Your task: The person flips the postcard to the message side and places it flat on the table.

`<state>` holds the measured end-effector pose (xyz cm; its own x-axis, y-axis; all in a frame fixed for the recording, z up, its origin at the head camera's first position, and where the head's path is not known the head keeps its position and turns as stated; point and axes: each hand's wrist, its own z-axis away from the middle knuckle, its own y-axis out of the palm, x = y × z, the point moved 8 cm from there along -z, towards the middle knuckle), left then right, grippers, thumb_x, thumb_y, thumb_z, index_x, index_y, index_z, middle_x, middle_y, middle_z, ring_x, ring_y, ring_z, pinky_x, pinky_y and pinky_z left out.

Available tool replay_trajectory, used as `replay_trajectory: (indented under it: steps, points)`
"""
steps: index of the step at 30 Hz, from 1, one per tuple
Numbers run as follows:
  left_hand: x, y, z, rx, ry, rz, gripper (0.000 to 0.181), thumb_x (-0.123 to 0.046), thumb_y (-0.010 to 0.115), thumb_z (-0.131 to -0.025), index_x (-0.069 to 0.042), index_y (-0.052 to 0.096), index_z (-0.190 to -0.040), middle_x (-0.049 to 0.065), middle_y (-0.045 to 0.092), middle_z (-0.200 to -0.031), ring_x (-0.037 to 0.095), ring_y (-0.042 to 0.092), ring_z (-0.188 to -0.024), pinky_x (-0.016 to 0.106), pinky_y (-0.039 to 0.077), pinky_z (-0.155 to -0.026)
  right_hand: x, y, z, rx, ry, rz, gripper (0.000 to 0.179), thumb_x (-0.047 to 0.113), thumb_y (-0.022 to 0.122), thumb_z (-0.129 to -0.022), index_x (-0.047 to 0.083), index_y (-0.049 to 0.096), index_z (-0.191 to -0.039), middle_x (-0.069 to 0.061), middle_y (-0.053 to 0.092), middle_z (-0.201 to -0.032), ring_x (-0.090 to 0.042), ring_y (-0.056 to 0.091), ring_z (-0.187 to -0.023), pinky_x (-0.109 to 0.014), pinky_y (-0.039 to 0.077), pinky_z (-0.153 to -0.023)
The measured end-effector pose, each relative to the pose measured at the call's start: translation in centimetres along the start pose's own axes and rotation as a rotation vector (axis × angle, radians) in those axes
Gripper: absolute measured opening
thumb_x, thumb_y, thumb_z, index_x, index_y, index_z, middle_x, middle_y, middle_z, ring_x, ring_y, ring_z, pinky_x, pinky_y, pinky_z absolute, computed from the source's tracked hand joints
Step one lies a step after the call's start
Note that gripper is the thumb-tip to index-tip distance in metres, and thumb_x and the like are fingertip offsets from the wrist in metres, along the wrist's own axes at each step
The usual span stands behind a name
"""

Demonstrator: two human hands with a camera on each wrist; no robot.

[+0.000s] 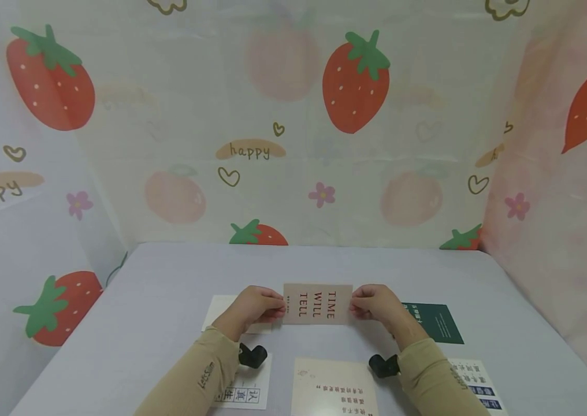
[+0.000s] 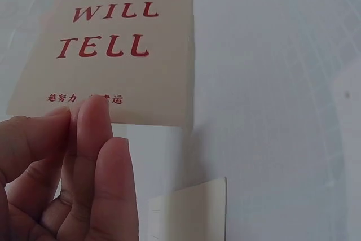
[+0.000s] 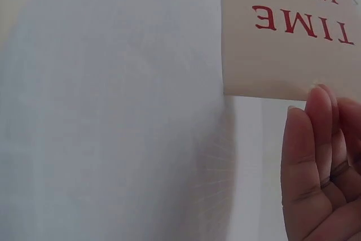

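You were at the step of holding a beige card (image 1: 318, 304), printed TIME WILL TELL, stretched between both hands; that is how the moment read, as handling one card while the others lay flat. The next move seemed to call for an even, light pinch at both ends, since pulling or pushing on one side could have bent the card.

The card sat directly between your hands, with its lettering turned sideways in the head view. Your left hand (image 1: 253, 307) pinched the end near the small line of writing, and your right hand (image 1: 381, 307) pinched the opposite end, beside the word TIME. It appeared raised off the bench (image 1: 111, 352), judging by the shadows in the wrist views; how far it tilted, you could not tell.

Around it, a pale card (image 1: 219, 306) lay partly hidden behind your left hand, and a green card (image 1: 440, 325) lay beyond your right wrist. Nearer you were a white card (image 1: 253, 378) by the left sleeve (image 1: 189, 375), a cream card (image 1: 332, 384) between your forearms, and a blue-marked card (image 1: 476, 378) by the right sleeve (image 1: 436, 375).
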<state>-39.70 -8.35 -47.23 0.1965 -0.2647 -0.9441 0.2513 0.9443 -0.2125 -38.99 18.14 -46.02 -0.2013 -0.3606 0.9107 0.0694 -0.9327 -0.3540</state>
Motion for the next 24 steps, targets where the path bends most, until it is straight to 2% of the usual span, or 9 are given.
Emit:
replay_trajectory:
  steps: [11,17,24]
  points:
    - [-0.07,0.03,0.28,0.001,0.008,0.015,0.014,-0.010,0.066,-0.082,0.000,0.067,-0.091,0.006,0.068,-0.076,0.011,0.064,-0.065,0.026,0.054,-0.061,0.38,0.00,0.49,0.008,-0.013,-0.057,0.008,0.003,0.059,-0.086,-0.001,0.064,-0.090,-0.009,0.066,-0.079,-0.017,0.063,-0.072,-0.031,0.054,-0.068]
    - [-0.04,0.02,0.36,0.008,0.005,0.026,0.013,-0.009,0.065,-0.082,0.000,0.067,-0.092,0.007,0.068,-0.077,0.012,0.064,-0.066,0.026,0.054,-0.063,0.59,-0.04,0.76,0.015,-0.021,-0.045,0.011,0.007,0.056,-0.088,-0.002,0.064,-0.089,-0.009,0.066,-0.078,-0.018,0.062,-0.071,-0.032,0.054,-0.069]
    - [-0.47,0.03,0.74,0.019,0.015,0.035,0.013,-0.008,0.064,-0.083,0.001,0.067,-0.092,0.008,0.069,-0.079,0.012,0.064,-0.067,0.028,0.054,-0.064,0.55,0.01,0.74,0.033,-0.015,-0.079,0.016,0.008,0.054,-0.089,-0.003,0.065,-0.087,-0.011,0.065,-0.077,-0.019,0.063,-0.070,-0.032,0.055,-0.068]
